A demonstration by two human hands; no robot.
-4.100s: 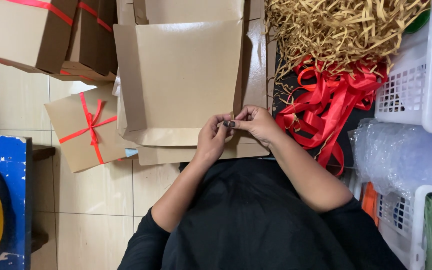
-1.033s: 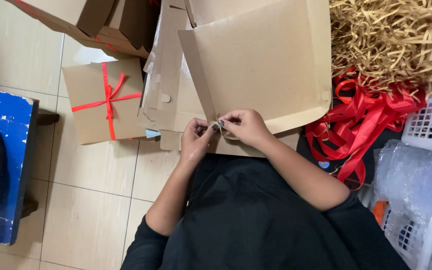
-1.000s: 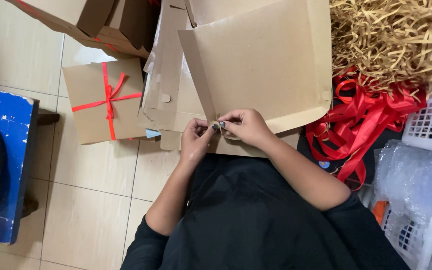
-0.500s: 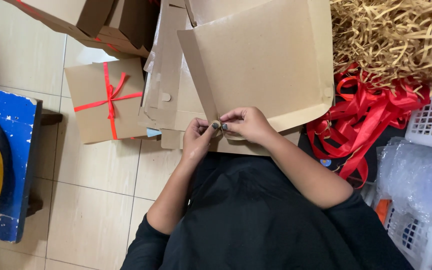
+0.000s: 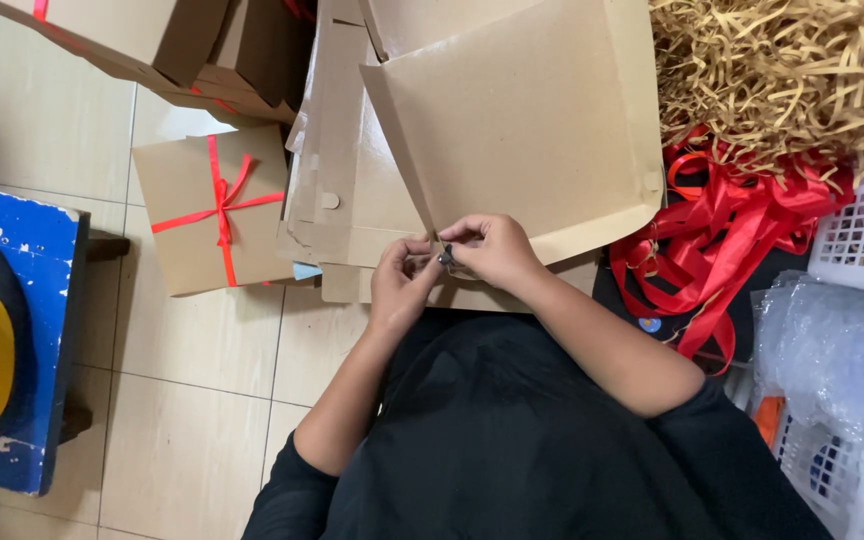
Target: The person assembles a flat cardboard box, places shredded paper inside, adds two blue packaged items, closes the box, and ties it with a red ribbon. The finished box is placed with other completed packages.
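Across the floor at twelve o'clock from the person's lap lies a stack of flat kraft cardboard sheets [image 5: 352, 180], and the top sheet [image 5: 522, 130] reaches back to the hands; it looks light and stiff but easy to crease, best taken by an edge with thumb over and fingers under rather than by a corner. At two o'clock a heap of tan paper shred [image 5: 772, 70] sits above a tangle of red ribbon [image 5: 722, 230], both soft and limp. At ten o'clock rests a closed kraft box tied with red ribbon [image 5: 217, 205]. At the sheet's near edge the left hand [image 5: 402, 285] and right hand [image 5: 492, 250] meet, fingertips pinched narrowly on a small dark object [image 5: 446, 258], too small to identify; it seems light and easily dropped, so a fingertip grip suits it.
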